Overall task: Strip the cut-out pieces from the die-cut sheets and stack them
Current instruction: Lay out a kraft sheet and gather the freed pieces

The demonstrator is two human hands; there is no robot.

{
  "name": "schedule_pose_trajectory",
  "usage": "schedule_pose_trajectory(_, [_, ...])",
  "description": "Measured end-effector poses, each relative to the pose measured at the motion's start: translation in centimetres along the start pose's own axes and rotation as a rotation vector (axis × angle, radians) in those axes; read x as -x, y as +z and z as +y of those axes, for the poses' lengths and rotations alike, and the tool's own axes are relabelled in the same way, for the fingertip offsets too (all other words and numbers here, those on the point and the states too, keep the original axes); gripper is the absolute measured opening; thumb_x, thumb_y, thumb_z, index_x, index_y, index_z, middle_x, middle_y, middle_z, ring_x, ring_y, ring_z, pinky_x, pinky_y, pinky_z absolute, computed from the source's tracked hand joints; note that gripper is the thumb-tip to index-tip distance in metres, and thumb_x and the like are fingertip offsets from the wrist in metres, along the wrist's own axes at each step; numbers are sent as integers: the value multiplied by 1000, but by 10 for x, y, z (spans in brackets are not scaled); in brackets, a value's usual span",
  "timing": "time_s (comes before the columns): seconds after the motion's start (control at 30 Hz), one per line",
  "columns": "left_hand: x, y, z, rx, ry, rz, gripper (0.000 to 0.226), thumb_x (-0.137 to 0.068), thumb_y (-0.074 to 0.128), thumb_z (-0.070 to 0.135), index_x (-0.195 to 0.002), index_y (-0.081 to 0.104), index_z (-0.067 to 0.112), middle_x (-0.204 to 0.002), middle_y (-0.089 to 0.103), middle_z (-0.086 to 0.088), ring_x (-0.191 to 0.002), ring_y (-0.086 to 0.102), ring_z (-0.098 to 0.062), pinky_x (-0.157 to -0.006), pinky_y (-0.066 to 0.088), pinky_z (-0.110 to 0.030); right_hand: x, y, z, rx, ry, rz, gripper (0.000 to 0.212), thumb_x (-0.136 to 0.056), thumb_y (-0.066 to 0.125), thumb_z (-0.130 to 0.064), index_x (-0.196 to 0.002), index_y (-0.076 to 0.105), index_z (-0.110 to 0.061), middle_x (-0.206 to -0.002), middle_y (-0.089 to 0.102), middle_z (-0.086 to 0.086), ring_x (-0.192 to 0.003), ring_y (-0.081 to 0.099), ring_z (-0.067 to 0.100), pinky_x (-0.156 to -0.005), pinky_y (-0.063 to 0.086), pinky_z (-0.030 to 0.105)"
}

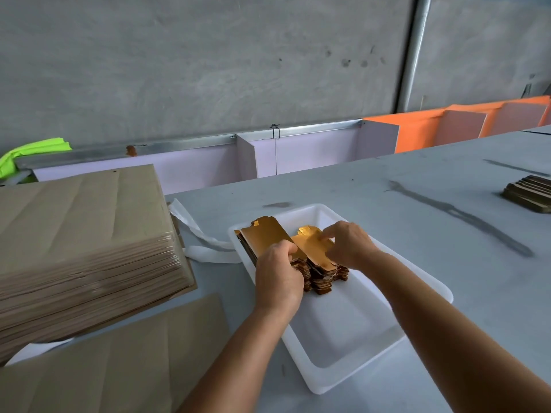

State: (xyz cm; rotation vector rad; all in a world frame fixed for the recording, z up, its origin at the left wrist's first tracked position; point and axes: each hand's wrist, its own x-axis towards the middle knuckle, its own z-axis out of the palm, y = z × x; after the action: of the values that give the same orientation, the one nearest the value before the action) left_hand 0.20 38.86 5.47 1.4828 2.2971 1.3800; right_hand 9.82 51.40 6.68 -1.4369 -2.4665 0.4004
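Two hands over white tray (351, 338), frame centre. Left hand (278, 281) grips gold cut-out pieces (265, 238), long axis toward upper left. Right hand (347, 244) pinches top of gold stack (316, 263) just beside. Die-cut sheets (80, 234) stacked at left.

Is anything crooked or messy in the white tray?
Yes. The gold pieces under the left hand lean tilted instead of lying flat like the gold stack beside them, which the right hand touches. The stack's edges look ragged. All sit crowded at the tray's far end.
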Motion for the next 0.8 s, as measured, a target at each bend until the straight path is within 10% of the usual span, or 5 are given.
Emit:
schedule_pose_trajectory(0.47, [3,-4,-1,71,-90,190,51,-76,39,-22,-113,63,4,-117,57,-7,-109,53,-19,-90,37,-14,19,13,2,141,-149,-130,49,-76,74,-14,-122,60,-24,-111,49,-2,-95,51,17,-73,38,22])
schedule_pose_trajectory(0.8, [3,-3,-4,-38,-217,189,43,-84,43,-13,-124,52,-2,-130,49,-10,-124,43,-23,-103,31,-23,25,15,-2,-228,-112,-39,60,-76,44,12,-124,62,-20,-104,56,-5,-91,50,11,-58,36,4])
